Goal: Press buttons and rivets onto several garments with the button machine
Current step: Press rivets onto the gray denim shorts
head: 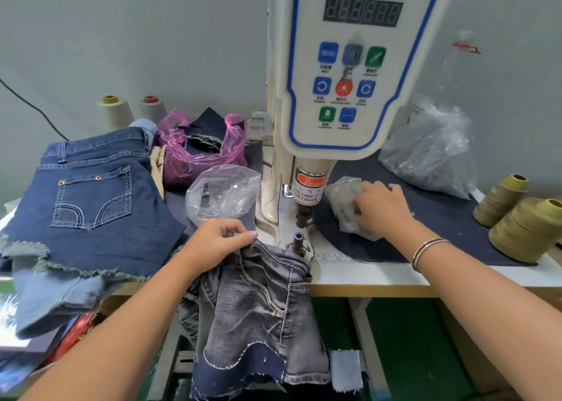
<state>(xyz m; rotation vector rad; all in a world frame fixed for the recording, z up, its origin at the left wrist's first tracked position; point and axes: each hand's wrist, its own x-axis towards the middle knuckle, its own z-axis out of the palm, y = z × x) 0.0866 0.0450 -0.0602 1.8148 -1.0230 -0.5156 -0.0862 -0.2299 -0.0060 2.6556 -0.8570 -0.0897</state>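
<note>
While my left hand (216, 240) is pinching the grey washed-denim shorts (261, 303) at their waistband, the machine's lower die post (297, 242) is lying at three o'clock, just beside; my right hand (383, 210) is gripping the small clear fastener bag (343, 199).
</note>
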